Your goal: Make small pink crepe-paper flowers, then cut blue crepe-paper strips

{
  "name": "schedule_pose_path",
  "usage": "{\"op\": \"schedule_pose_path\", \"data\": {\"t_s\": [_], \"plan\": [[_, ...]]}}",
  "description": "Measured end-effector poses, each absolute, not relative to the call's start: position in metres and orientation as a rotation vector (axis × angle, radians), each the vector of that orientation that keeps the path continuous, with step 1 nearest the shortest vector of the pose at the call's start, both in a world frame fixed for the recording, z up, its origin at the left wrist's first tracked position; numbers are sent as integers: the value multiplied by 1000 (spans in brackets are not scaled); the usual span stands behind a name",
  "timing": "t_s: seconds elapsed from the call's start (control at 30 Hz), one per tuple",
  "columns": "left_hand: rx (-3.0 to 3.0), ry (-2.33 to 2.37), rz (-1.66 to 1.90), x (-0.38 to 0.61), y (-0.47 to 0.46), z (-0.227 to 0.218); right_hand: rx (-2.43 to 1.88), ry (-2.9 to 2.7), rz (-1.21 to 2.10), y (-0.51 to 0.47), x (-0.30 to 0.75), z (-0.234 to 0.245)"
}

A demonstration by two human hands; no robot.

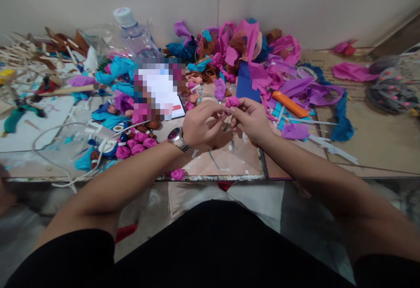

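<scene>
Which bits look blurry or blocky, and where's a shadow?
Head view: square blocks cover most of the flat white-screened phone; at the head view's edges, thin pale wooden sticks and the dark mesh bundle with pink dots look smeared; in the head view's middle, shadow falls on the flat tan board below the bare left hand and bare right hand.

The 2 hands meet over the worktop (239,161), fingertips close together. The right hand (251,119) pinches 1 pink paper bud (232,101), which sits up above the fingertips. The left hand (206,124) has its fingers just beside the bud's underside; whether they grip it or only touch is hard to tell. Left of the fingers lies a phone (178,111), and farther left and nearer the body, a cluster of pink buds (138,145). An orange cutter (290,104) lies right of the fingers; crumpled crepe paper (244,38) is heaped beyond them.
</scene>
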State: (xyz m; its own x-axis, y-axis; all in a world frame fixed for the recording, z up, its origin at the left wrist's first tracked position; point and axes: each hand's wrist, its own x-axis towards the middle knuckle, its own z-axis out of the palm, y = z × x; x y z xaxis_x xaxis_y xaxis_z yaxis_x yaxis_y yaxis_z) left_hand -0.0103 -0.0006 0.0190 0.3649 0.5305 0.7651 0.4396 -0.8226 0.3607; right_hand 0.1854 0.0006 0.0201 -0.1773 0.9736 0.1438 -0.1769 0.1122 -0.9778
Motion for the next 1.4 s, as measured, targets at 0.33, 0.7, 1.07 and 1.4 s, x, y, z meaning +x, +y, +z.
{"op": "schedule_pose_path", "data": {"t_s": [0.33,0.7,1.07,1.4], "plan": [[2514,848,1535,-9,0,24,-916,-1307,1296,1,185,18],[2520,862,1510,-9,0,22,-900,-1309,1302,1,185,19],[2485,738,1438,-15,-1,26,-918,-1315,1280,1,186,20],[2529,898,1418,-13,1,20,-924,-1316,1282,0,185,22]]}}
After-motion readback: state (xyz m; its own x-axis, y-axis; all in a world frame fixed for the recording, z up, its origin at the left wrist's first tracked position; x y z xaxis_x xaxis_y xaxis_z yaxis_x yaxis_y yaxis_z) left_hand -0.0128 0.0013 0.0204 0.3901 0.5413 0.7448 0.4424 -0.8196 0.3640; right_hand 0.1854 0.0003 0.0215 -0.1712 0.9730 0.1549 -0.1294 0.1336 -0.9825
